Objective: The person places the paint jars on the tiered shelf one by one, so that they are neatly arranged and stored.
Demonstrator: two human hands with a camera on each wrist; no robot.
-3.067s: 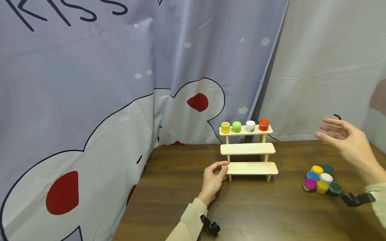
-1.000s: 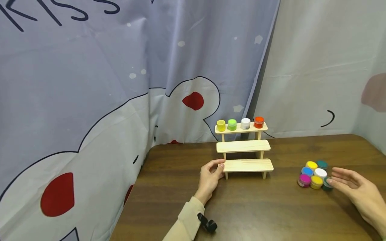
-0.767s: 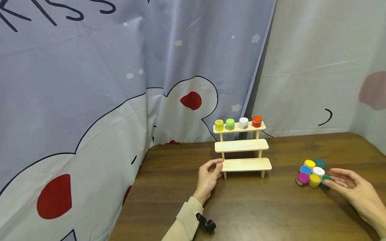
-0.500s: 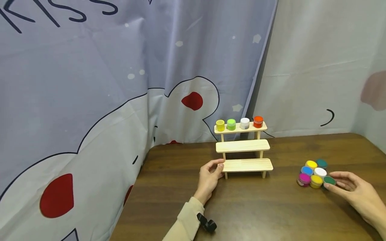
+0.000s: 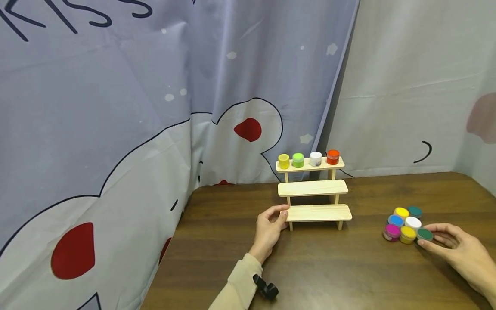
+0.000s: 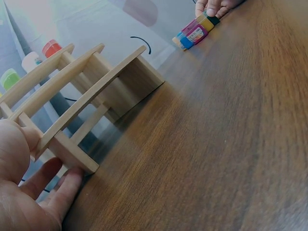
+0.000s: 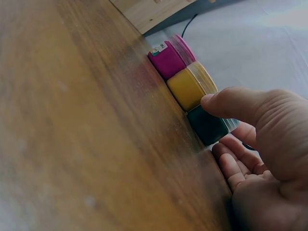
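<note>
A three-tier wooden display stand (image 5: pixel 318 188) stands on the table, with yellow (image 5: pixel 284 161), light green (image 5: pixel 298 160), white (image 5: pixel 315 159) and red (image 5: pixel 333 157) paint pots along its top tier. My left hand (image 5: pixel 268 232) grips the left end of its lowest tier, thumb on top and fingers by the leg. At the right, my right hand (image 5: pixel 455 247) pinches a dark green paint pot (image 5: pixel 425 234) between thumb and fingers. That pot is at the near right corner of a cluster, beside a yellow pot (image 7: pixel 192 86) and a magenta pot (image 7: pixel 168 57).
Behind these in the cluster are blue (image 5: pixel 395 221), white (image 5: pixel 413 222), yellow (image 5: pixel 401 212) and teal (image 5: pixel 415 211) pots. A printed curtain (image 5: pixel 147 172) hangs along the left and back edges of the brown wooden table (image 5: pixel 341 267).
My right hand has come down from above the cluster and taken hold of the dark green pot. The left hand keeps its grip on the stand. The head view has shifted slightly.
</note>
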